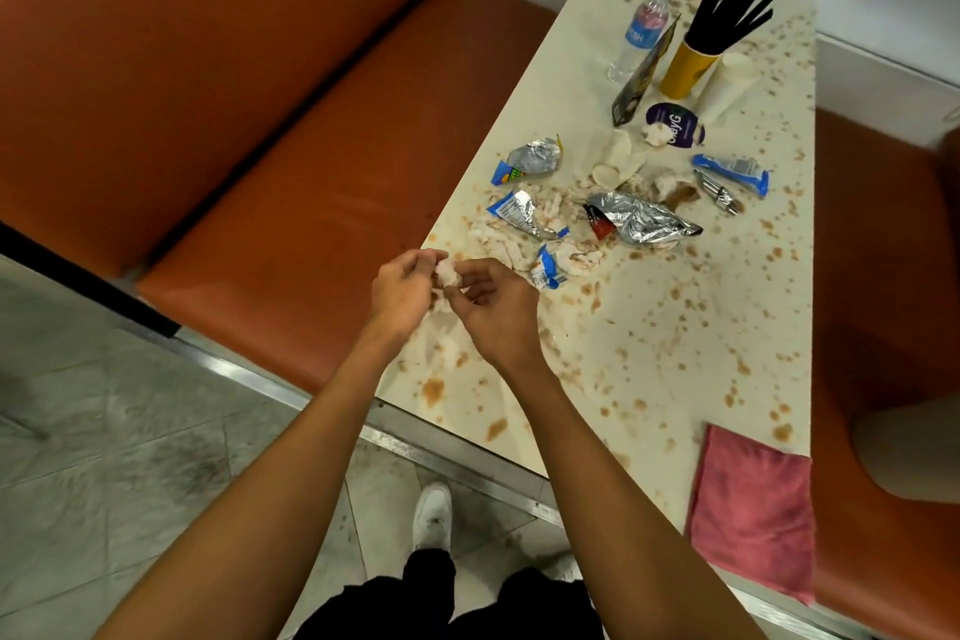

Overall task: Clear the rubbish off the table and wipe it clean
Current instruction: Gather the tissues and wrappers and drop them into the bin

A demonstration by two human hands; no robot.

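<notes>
Barely begun, judging by the mess. Pinching a crumpled tissue wad point(448, 273) between the curled fingertips of the left hand point(402, 283) and the right hand point(493, 312), both closed lightly round it, just above the near left edge of the table point(675, 338). No real long axis to that wad: roughly a ball, pointing nowhere, though too blurred to rule out a loose tail below.

Left to gather, mid-table: a small foil wrapper point(535, 156), a blue-and-silver wrapper point(519, 211), a torn blue scrap point(548, 268) just beside the right hand, and shreds of white tissue around them. Also a long silver bag point(644, 218), flat, long axis across the table's width, red torn end toward the left; and a blue packet point(732, 172) near the right edge, slanted much the same way.

Farther back, upright: a water bottle point(641, 36) and a yellow cup point(688, 65) full of black straws fanning up and right.

Wiping not yet started: brown splashes all over the top, and the pink cloth point(753, 509) lying folded at the near right corner, long side along the table's right edge
</notes>
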